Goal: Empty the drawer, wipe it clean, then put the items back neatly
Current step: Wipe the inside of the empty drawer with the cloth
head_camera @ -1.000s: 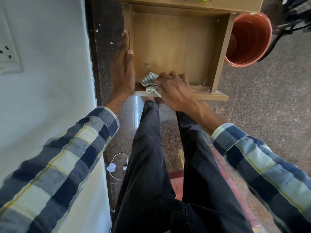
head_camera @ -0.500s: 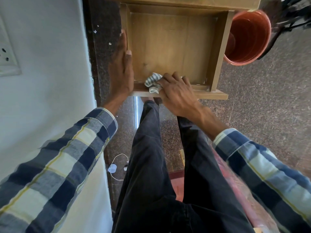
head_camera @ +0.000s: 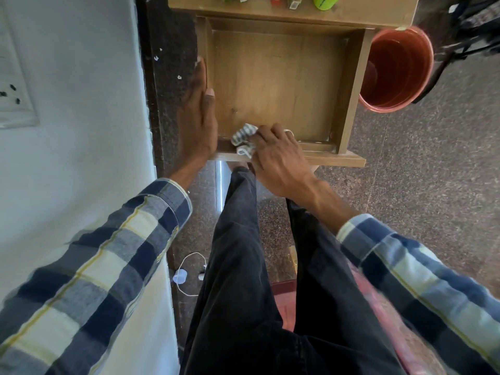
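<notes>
Pulled-out light-brown wooden drawer (head_camera: 276, 85): open toward you, its floor bare; the emptying step looks done.

Crumpled grey-and-white striped cloth (head_camera: 243, 139): lies in the drawer's near-left corner, against the front wall. Your right hand (head_camera: 278, 158) is closed down on it, fingers curled over its right side.

Your left hand (head_camera: 198, 123): flat and spread along the drawer's left wall, thumb hooked over the rim, bracing it.

Relation for the next wipe: unwiped floor runs away from your right hand, toward the back and right; the right hand is the nearer.

Small coloured items (head_camera: 326, 1) on the surface above: cut off by the frame, possibly the drawer's contents.

Terracotta-coloured plastic bucket (head_camera: 397, 69): just right of the drawer.
</notes>
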A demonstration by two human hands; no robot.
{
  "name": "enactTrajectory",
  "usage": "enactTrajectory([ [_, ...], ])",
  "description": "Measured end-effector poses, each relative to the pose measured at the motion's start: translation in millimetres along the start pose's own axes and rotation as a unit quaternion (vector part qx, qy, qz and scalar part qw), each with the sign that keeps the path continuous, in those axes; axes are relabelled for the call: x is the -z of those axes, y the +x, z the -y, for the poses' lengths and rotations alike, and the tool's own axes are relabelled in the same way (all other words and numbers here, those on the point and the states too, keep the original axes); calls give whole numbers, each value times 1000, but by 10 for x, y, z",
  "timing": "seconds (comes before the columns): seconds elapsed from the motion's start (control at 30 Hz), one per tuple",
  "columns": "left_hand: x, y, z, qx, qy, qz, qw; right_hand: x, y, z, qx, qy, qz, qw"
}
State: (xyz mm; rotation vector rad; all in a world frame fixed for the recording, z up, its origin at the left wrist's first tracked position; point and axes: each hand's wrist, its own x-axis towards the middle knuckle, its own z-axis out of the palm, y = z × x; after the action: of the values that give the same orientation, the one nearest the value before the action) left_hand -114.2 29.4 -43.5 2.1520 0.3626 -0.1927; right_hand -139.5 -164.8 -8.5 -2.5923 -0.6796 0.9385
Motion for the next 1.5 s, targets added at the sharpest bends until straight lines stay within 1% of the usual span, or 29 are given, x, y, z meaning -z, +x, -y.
enactTrajectory([
  [0.07, -4, 0, 5, 6, -4, 2, 1000, -17, -24, 34, -14, -24, -17, 999],
  [0.1, -9, 1, 6, 6, -5, 0, 1000, -34, -8, 110, -12, -17, -24, 999],
  [0.27, -3, 19, 27, 4, -4, -1, 1000, -205, 231, 562, 20, 117, -10, 993],
  [0.33, -10, 20, 36, 0, -4, -2, 1000, -148, 253, 489, 35, 133, -9, 991],
  [0.4, -27, 16, 54, -5, -4, -8, 1000, -15, 207, 267, 40, 117, 8, 992],
  [0.43, -41, 18, 69, -4, -4, -11, 1000, 52, 188, 134, 22, 97, 15, 995],
  [0.5, -66, 24, 96, 5, -7, -9, 1000, 163, 198, -133, -40, 75, 23, 996],
  [0.57, -87, 35, 125, 13, -7, -9, 1000, 249, 263, -337, -107, 101, 31, 989],
  [0.63, -91, 37, 127, 14, -4, -11, 1000, 342, 357, -478, -163, 158, 52, 973],
  [0.67, -80, 24, 114, 13, -2, -10, 1000, 376, 408, -527, -193, 199, 43, 960],
  [0.7, -68, 11, 100, 11, 1, -9, 1000, 412, 464, -543, -220, 239, 11, 946],
  [0.73, -53, -4, 91, 7, 6, -8, 1000, 436, 527, -535, -234, 269, -48, 933],
  [0.77, -40, -14, 79, 4, 11, -7, 1000, 448, 589, -503, -232, 278, -119, 924],
  [0.8, -30, -18, 66, 2, 13, -6, 1000, 434, 659, -444, -218, 263, -173, 924],
  [0.83, -26, -13, 58, 2, 13, -6, 1000, 404, 721, -368, -190, 233, -198, 933],
  [0.87, -24, -9, 47, 2, 13, -7, 1000, 345, 781, -282, -153, 191, -186, 952],
  [0.9, -20, -6, 36, 0, 16, -10, 1000, 258, 835, -195, -107, 141, -142, 974],
  [0.93, -16, 1, 26, -4, 21, -14, 1000, 174, 873, -109, -52, 92, -82, 991],
  [0.97, -9, 7, 21, -7, 25, -15, 1000, 104, 906, -39, 3, 56, -27, 998],
  [1.0, -5, 11, 29, -8, 26, -14, 1000, 51, 928, 6, 48, 45, 13, 998],
  [1.07, -13, 3, 51, -4, 27, -9, 1000, -30, 974, -7, 98, 54, 38, 993],
  [1.17, -27, 3, 70, 0, 19, -12, 1000, -183, 964, -151, 127, 50, 47, 989],
  [1.23, -27, 3, 63, -4, 13, -14, 1000, -212, 859, -205, 131, 49, 57, 988],
  [1.3, -3, 10, 64, -9, 11, -18, 1000, -71, 722, -239, 107, 45, 68, 991],
  [1.37, 3, -1, 57, -10, 7, -17, 1000, 128, 597, -328, 61, 29, 89, 994],
  [1.43, -14, -13, 45, -5, 2, -20, 1000, 207, 520, -482, 42, 2, 110, 993],
  [1.5, -27, -12, 39, 5, -2, -26, 1000, 230, 508, -515, 41, -4, 118, 992],
])
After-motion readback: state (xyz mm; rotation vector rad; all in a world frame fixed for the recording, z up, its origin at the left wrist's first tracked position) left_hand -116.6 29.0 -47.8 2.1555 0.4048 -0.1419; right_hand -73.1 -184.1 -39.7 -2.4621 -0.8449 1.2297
